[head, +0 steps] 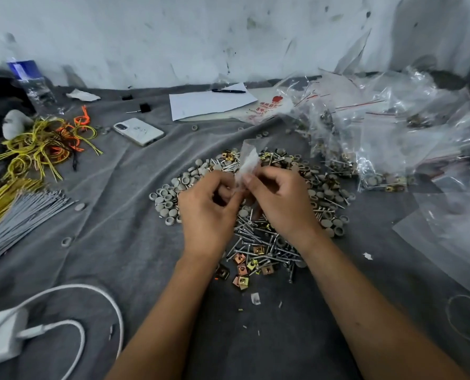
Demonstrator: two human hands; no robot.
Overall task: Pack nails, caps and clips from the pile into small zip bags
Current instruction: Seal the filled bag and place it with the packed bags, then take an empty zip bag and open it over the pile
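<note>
A pile of grey round caps (170, 200), steel nails (258, 239) and brass-coloured square clips (242, 270) lies on the grey cloth in the middle. Above it both my hands hold a small clear zip bag (247, 163) that stands upright between them. My left hand (206, 207) pinches the bag's lower left edge with curled fingers. My right hand (277, 196) pinches its lower right edge. What the bag holds is hidden by my fingers.
Filled and empty clear zip bags (365, 149) are heaped at the right. A white phone (139, 131), paper with a pen (211, 101), a water bottle (32, 83), yellow and orange ties (41, 144), grey ties (22, 218) and a white charger (0, 335) lie around.
</note>
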